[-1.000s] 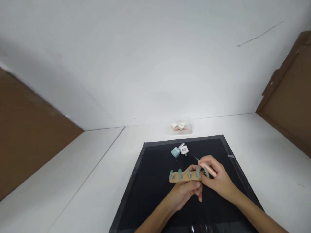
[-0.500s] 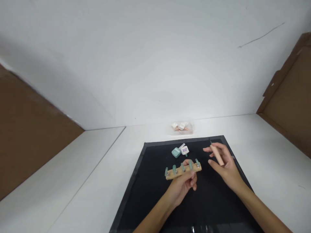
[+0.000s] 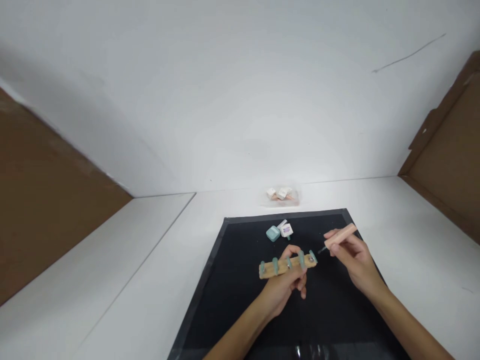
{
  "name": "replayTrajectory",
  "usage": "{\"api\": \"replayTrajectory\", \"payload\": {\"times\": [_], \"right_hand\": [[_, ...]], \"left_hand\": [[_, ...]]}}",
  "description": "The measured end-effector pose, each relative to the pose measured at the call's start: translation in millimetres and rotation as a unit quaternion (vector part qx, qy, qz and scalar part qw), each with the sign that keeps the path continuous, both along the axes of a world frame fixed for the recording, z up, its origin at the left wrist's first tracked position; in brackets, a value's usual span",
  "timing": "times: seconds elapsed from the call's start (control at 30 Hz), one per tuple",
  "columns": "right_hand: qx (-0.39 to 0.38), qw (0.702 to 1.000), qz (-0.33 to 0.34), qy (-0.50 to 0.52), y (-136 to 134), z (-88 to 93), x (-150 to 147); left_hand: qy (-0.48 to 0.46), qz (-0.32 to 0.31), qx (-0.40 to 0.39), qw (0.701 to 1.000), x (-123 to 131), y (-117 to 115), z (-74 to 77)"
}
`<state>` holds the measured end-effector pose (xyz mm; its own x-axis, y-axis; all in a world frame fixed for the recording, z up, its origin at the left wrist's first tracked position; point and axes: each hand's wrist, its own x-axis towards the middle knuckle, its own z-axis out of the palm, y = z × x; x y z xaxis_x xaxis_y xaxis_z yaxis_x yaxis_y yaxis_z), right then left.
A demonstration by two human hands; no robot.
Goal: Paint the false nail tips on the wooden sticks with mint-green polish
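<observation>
My left hand [image 3: 287, 282] grips a narrow wooden nail-display bar [image 3: 283, 270] from below and behind. Several grey-green false nails [image 3: 275, 266] stand in a row along it. A nail polish brush [image 3: 340, 236] with a pink handle is pinched between the thumb and fingers of my right hand [image 3: 352, 255]. Its dark tip points down and left, close to the false nail at the bar's right end; I cannot tell whether they touch. Behind the bar lie a green square polish bottle [image 3: 273, 233] and a white cube-shaped piece with a purple mark [image 3: 286, 230].
A clear plastic box [image 3: 279, 200] with white cubes and pink sticks stands behind the black mat [image 3: 240, 250]. White panels surround the work area. Brown cardboard [image 3: 442, 140] rises at the right and left. Shiny clear objects lie at the mat's near edge.
My right hand has turned the brush, so its tip now points down-left toward the bar's right end instead of upward. The bar has tilted slightly in my left hand.
</observation>
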<state>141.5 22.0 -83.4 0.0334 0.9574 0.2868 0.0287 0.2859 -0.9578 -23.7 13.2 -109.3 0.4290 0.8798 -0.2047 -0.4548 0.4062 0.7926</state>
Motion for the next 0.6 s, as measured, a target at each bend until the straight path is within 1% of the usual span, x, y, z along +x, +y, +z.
{"api": "replayTrajectory", "payload": {"times": [0.13,0.23,0.47,0.6], "right_hand": [[0.020,0.997,0.069,-0.037,-2.3,4.7,-2.7],[0.043,0.992,0.104,-0.063,-2.2,6.8,-4.6],[0.063,0.982,0.160,-0.078,-0.7,5.5,-5.4],[0.059,0.982,0.168,-0.068,-1.1,6.9,-5.6]], "left_hand": [[-0.001,-0.025,0.012,1.000,0.2,-2.1,0.3],[0.003,-0.039,0.020,0.999,0.0,-2.7,-0.2],[-0.007,-0.081,0.036,0.996,-0.4,-2.3,-2.8],[-0.019,-0.091,0.024,0.995,-0.8,-2.3,-1.2]]}}
